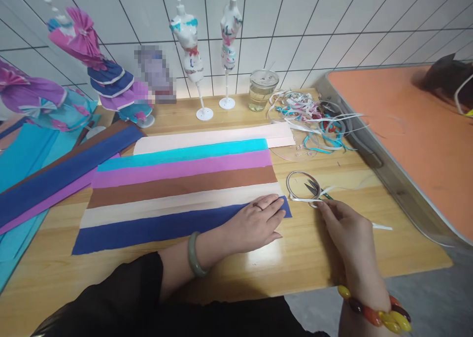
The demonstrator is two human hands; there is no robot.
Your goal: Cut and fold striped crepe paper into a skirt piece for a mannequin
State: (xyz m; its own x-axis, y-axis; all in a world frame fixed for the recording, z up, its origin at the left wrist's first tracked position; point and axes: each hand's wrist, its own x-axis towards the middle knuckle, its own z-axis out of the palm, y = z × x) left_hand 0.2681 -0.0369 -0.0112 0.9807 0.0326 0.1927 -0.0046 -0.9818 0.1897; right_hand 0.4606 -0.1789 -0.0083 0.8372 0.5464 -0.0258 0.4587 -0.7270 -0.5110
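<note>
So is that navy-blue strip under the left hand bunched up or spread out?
Spread out: the navy-blue strip lies lengthwise with straight edges, its right end showing past the left hand.

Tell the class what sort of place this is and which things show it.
Probably a doll-dressmaking or craft workspace: miniature mannequins, coloured strips laid side by side, and tangled ribbons on a wooden table.

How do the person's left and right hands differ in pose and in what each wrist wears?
The left hand lies palm down across the end of the dark blue strip, while the right hand pinches a thin white strip. The left hand's wrist wears a plain green bangle; the right hand's, a multicoloured beaded bracelet. Both hands are gloveless.
</note>
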